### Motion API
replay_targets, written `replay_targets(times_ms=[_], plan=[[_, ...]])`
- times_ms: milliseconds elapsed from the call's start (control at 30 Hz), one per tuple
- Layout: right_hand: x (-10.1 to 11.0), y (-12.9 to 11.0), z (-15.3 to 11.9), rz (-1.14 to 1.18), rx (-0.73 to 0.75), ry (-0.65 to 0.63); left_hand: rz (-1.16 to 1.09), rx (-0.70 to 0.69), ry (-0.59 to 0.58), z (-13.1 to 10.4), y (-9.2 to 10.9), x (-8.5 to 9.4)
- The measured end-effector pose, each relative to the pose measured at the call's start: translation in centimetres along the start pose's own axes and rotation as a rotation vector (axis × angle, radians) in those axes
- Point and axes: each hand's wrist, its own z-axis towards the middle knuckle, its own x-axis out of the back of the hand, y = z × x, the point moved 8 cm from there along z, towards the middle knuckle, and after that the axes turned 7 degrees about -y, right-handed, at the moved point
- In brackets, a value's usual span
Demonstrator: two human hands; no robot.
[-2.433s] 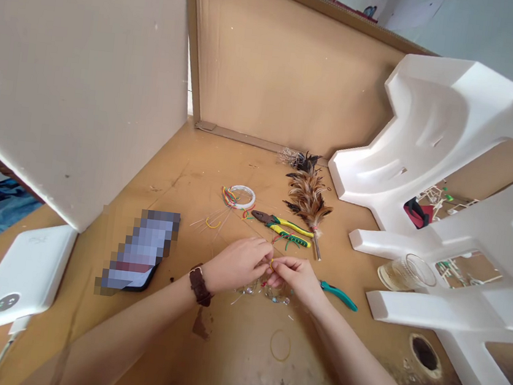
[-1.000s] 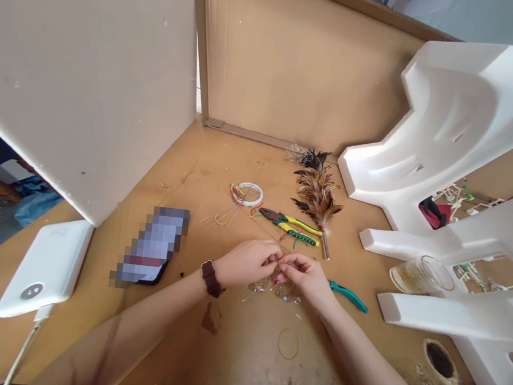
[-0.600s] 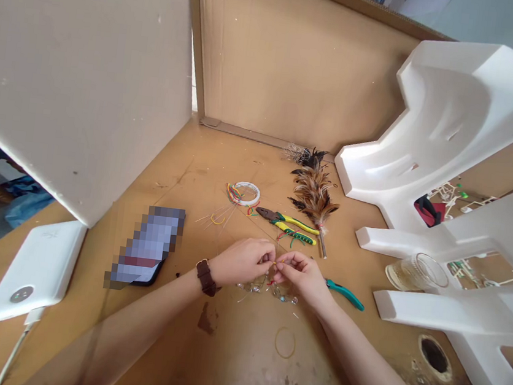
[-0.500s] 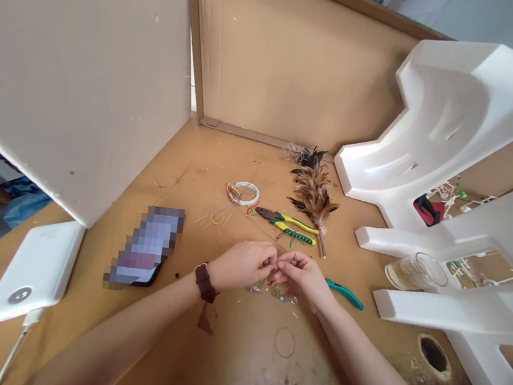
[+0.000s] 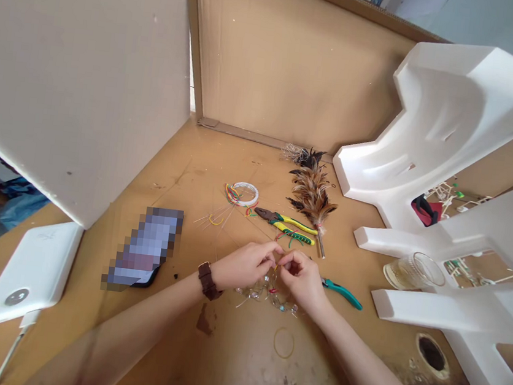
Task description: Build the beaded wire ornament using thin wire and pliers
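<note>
My right hand is closed in a pinch on a thin yellow strand. Close beside it, the curled fingers of my left hand almost meet the right fingertips; what they grip is too small to make out. Below both hands lies a tangle of thin wire with clear and blue beads and a red bit of strand. Just beyond the fingers rest pliers with yellow-green handles. A teal-handled tool sits right of my right hand, its front end partly hidden.
A white ring with coloured strands and a feather bundle on a stick lie farther back. Left are a phone and a white power bank. White foam stands right, holding a glass jar. A rubber band lies in front.
My fingertips have drawn slightly apart and shifted, so more of the beaded wire shows beneath them. The right hand has turned a little; the yellow strand is more visible.
</note>
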Motion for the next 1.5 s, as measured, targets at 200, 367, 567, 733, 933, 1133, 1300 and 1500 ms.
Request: replay_targets(times_ms=[200, 367, 567, 733, 933, 1133, 1300, 1500], plan=[[-0.7, -2.5, -1.3, -0.408, 0.388, 0.018, 0.042, 0.013, 0.020, 0.2, -0.1, -0.1], [-1.0, -2.6, -1.7, -0.495, 0.467, -0.003, 0.208, -0.004, 0.063, 0.4, -0.2, -0.1], [-0.3, -2.8, -1.4, -0.440, 0.425, 0.025, 0.409, -0.016, 0.106, 0.1, 0.2, 0.0], [0.2, -2.3, -1.8, -0.396, 0.356, 0.019, 0.644, -0.010, 0.093, -0.5, 1.1, 0.5], [0.2, -0.6, -3.2, -0.453, 0.246, -0.162, 0.740, 0.001, -0.064, -0.8, 1.0, -0.3], [1.3, -0.6, -2.6, -0.222, 0.077, -0.126, 0.714, -0.003, -0.032, -0.6, 1.0, -0.8], [-1.1, -0.1, -2.0, 0.182, -0.086, -0.283, 0.692, 0.005, -0.030, -0.3, 0.4, -0.9], [-2.2, 1.7, -0.9, 0.544, -0.215, -0.172, 0.670, 0.025, -0.025, -0.5, 0.5, -0.7]])
